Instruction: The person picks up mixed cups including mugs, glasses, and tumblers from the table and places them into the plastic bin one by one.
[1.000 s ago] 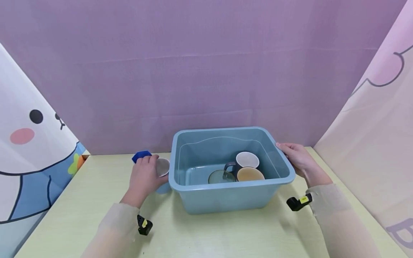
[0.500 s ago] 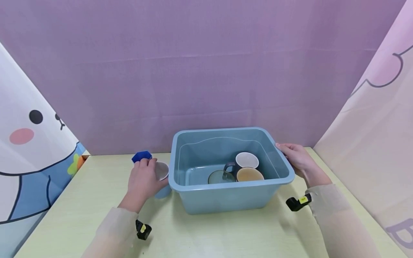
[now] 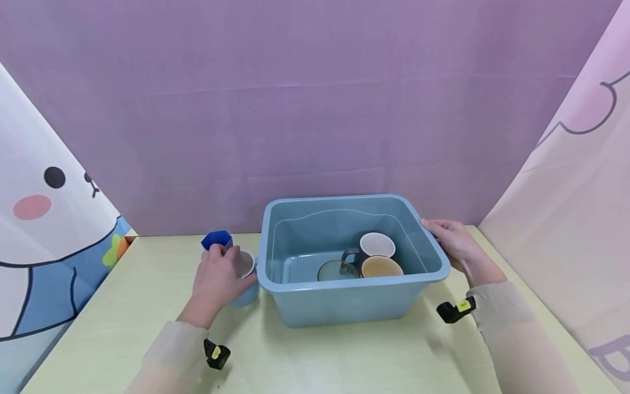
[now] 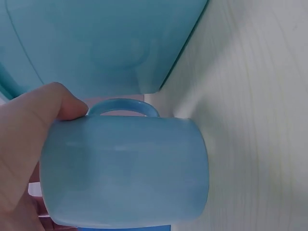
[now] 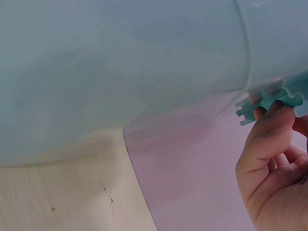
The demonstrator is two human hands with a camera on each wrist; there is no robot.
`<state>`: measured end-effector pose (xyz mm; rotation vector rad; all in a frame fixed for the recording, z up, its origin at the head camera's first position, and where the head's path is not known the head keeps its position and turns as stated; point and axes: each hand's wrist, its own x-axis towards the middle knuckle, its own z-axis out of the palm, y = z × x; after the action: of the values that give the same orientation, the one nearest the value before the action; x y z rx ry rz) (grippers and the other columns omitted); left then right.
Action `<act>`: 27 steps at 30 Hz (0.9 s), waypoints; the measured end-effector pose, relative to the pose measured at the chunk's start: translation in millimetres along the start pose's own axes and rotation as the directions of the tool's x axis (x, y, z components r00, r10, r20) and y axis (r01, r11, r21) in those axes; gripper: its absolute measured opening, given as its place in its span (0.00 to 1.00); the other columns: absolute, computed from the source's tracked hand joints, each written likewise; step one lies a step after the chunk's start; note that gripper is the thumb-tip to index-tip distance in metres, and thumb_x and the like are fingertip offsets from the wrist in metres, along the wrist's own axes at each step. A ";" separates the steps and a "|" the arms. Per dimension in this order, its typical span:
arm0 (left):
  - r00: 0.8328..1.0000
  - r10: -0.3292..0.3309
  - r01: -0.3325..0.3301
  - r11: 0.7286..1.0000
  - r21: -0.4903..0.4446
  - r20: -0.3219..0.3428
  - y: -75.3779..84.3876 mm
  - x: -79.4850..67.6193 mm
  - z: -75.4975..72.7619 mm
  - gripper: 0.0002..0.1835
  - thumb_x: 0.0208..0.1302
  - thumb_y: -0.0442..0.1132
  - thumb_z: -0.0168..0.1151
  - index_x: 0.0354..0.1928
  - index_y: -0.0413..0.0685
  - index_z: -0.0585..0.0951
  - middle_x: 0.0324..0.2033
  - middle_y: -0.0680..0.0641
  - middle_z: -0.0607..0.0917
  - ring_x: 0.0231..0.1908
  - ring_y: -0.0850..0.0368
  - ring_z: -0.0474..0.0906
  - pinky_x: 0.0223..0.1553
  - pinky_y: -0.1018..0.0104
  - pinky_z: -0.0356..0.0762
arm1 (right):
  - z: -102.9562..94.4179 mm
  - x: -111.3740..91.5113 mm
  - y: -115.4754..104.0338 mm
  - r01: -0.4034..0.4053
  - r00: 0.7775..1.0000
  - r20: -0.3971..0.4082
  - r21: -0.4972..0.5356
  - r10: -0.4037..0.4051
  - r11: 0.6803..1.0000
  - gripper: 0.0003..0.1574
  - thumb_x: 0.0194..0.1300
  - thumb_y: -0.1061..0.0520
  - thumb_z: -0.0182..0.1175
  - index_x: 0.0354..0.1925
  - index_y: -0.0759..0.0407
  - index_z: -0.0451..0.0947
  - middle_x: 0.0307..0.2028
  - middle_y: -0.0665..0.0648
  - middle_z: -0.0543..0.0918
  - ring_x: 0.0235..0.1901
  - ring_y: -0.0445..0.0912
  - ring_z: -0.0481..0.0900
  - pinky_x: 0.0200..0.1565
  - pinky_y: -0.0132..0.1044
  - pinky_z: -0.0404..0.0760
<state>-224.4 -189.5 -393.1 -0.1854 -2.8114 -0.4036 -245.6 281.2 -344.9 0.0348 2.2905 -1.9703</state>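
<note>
My left hand (image 3: 216, 282) grips a light blue mug (image 3: 248, 295) by its rim, thumb on the near side and fingers over the far side. In the left wrist view the mug's handle (image 4: 126, 104) points toward the blue plastic basin (image 4: 106, 43). Just left of the basin, the mug stands upright with a whitish inside. On the other side my right hand (image 3: 456, 243) holds the basin's right rim, its fingers curled under the ribbed edge (image 5: 269, 101). Inside the basin sit a dark mug (image 3: 377, 244), a tan-lined cup (image 3: 381, 266) and a clear glass cup (image 3: 338, 270).
Behind the left hand stands a deep blue, angular-rimmed container (image 3: 216, 238), partly covered by the fingers. The pale wooden table (image 3: 315, 355) ends at a purple cloth backdrop (image 3: 315, 109). Printed cloths hang on both sides.
The left hand and light blue mug have shifted slightly left and toward me, away from the basin's side. More of the deep blue container shows. The right hand and basin stay nearly still.
</note>
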 end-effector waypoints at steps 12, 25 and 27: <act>1.000 0.002 -0.001 0.998 -0.057 0.012 -0.1 -5.8 -5.2 0.38 0.48 0.51 0.66 0.58 0.34 0.73 0.54 0.29 0.70 0.52 0.31 0.66 0.46 0.37 0.72 | 0.1 -0.8 -0.4 0.000 1.000 0.005 0.009 0.000 1.000 0.15 0.69 0.43 0.53 0.31 0.42 0.83 0.23 0.44 0.82 0.24 0.36 0.80 0.30 0.30 0.82; 0.967 -0.250 0.242 0.963 -0.122 -0.058 23.2 -9.7 14.1 0.47 0.50 0.62 0.64 0.61 0.29 0.67 0.59 0.27 0.64 0.59 0.29 0.59 0.53 0.33 0.64 | 0.8 -0.9 -0.1 -0.007 1.000 0.004 0.003 0.007 1.000 0.15 0.69 0.43 0.52 0.31 0.42 0.83 0.23 0.44 0.81 0.23 0.36 0.80 0.30 0.30 0.82; 0.960 -0.270 0.262 0.960 -0.101 -0.070 26.6 -7.0 14.9 0.44 0.51 0.61 0.63 0.58 0.29 0.68 0.57 0.27 0.65 0.56 0.29 0.61 0.51 0.34 0.65 | 0.8 -1.0 -0.1 -0.008 1.000 0.000 0.003 0.008 1.000 0.15 0.69 0.42 0.53 0.31 0.42 0.83 0.23 0.44 0.81 0.24 0.36 0.80 0.30 0.30 0.82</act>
<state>-217.4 -160.4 -402.1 0.1904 -2.7435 -0.5854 -244.5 280.4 -344.8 0.0443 2.2836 -1.9694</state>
